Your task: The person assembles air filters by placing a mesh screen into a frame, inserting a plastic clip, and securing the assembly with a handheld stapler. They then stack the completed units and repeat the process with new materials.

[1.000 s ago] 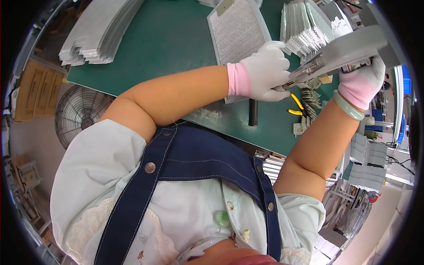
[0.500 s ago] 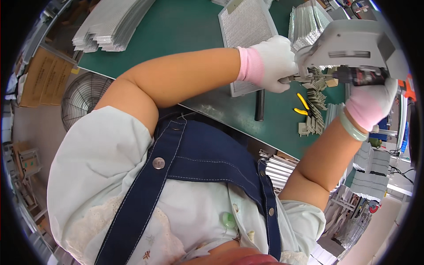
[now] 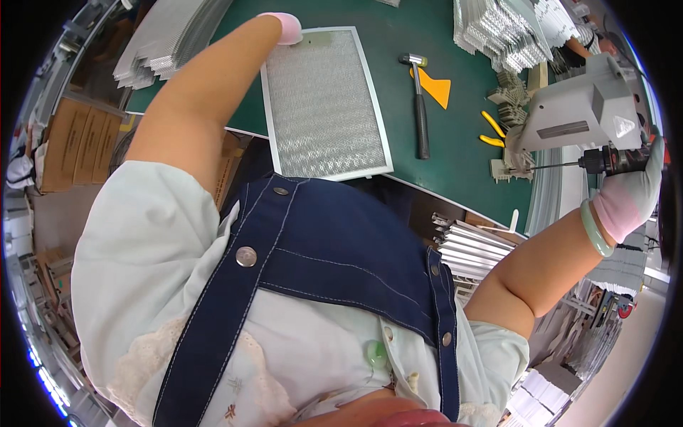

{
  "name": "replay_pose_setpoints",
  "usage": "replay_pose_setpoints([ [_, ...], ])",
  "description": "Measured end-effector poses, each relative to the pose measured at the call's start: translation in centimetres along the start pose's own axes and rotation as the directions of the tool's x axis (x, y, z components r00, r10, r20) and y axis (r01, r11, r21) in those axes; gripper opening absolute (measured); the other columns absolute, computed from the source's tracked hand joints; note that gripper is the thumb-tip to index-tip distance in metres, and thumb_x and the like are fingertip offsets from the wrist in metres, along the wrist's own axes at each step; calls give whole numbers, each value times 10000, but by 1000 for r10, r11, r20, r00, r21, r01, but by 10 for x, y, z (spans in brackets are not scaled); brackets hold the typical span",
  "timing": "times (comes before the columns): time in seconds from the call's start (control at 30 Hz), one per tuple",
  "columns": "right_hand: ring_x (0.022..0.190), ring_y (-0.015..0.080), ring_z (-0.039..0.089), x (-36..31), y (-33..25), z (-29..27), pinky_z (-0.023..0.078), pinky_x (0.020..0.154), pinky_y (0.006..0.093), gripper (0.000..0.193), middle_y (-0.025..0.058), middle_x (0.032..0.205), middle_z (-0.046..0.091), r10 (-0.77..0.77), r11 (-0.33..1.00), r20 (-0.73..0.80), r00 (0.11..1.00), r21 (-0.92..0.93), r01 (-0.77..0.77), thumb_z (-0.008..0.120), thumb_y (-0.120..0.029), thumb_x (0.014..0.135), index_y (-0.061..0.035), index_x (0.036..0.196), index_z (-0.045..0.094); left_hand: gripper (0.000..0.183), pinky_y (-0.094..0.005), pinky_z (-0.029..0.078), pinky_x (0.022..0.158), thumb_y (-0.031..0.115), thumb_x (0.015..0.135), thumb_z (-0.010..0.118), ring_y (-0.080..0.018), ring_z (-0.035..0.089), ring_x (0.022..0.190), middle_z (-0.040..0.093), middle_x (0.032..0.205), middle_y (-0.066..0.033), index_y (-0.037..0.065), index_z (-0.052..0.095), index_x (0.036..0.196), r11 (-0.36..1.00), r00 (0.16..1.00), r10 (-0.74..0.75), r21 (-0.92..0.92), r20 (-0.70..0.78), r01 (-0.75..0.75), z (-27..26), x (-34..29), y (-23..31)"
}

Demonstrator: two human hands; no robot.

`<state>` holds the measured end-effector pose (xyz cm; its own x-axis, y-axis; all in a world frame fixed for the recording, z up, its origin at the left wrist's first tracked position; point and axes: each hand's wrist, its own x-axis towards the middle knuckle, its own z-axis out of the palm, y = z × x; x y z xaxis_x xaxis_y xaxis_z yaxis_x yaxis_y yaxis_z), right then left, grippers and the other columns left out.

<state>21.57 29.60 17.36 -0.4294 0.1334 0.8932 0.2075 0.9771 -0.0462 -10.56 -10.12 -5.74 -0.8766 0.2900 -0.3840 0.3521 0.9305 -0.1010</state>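
A rectangular mesh filter panel [image 3: 324, 107] with a pale metal frame reaches past the near edge of the green bench. At its far left corner is my left hand [image 3: 288, 30], in a white glove with a pink cuff; it appears to grip the frame, though its fingers are hidden. Out at the right, my gloved right hand [image 3: 637, 188] is closed round a power driver [image 3: 615, 161] with a black chuck and a long thin bit pointing left. A bulky grey housing [image 3: 580, 114] sits just beyond the driver; I cannot tell how they join.
A black-handled hammer [image 3: 421, 117], a yellow scraper [image 3: 435, 89] and yellow-handled pliers [image 3: 492, 129] lie on the green bench [image 3: 388, 67]. Small beige parts [image 3: 509, 107] pile up near the bit. Mesh sheets [image 3: 171, 43] are stacked far left, others [image 3: 498, 32] far right.
My left hand has left the driver's tip for the panel's far left corner. The panel has shifted left and nearer, uncovering the hammer head and scraper. My right hand has drawn rightward with the driver.
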Motion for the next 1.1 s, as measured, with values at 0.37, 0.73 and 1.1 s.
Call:
replay_pose_setpoints([
  [0.37, 617, 64, 570, -13, -7, 22, 450, 542, 221, 283, 38, 819, 662, 541, 563, 114, 833, 687, -460, 729, -226, 887, 0, 1016, 619, 319, -381, 510, 797, 261, 872, 659, -297, 646, 906, 640, 910, -171, 4, 596, 1049, 754, 575, 453, -51, -681, -655, -139, -217, 87],
  [0.73, 784, 46, 549, -48, -97, 46, 439, 727, 201, 144, -33, 902, 639, 321, 236, 148, 935, 944, -230, 649, -119, 934, -30, 1046, 642, 169, -391, 483, 530, 104, 728, 685, -288, 623, 627, 606, 719, -67, 104, 589, 868, 499, 402, 801, 124, -445, -858, -39, -309, 126],
  [1.1, 791, 40, 541, -36, -114, 58, 435, 730, 207, 142, -36, 901, 635, 404, 278, 166, 900, 915, -293, 652, -107, 928, -21, 1041, 655, 135, -411, 489, 513, 85, 712, 662, -302, 626, 601, 589, 672, -93, 81, 593, 828, 418, 313, 775, 73, -549, -906, -28, -292, 130],
])
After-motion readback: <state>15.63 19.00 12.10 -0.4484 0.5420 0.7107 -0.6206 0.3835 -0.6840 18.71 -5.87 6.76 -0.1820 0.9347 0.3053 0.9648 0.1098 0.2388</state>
